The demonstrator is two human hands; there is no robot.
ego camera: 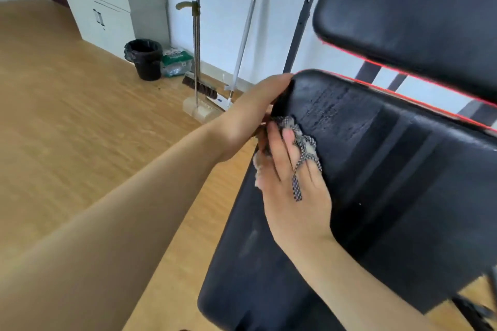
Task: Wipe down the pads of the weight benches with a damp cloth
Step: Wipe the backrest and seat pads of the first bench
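The black seat pad [390,169] of a weight bench with red piping fills the right half of the head view, streaked with damp marks. A second black back pad [416,8] stands above it. My left hand [258,105] grips the pad's far left corner, fingers curled over its edge. My right hand [290,177] lies on the pad's left edge and holds a grey checked cloth [301,142], which is bunched between and under its fingers. Part of the cloth is hidden beneath the hand.
A black bin [146,59] stands at the wall beside a plastic package [176,62]. A broom with dustpan [197,88] and a mop [239,62] lean on the wall. A grey cabinet [102,2] is at the back left. The bench's perforated upright [306,13] rises behind the pads. Wooden floor spreads left.
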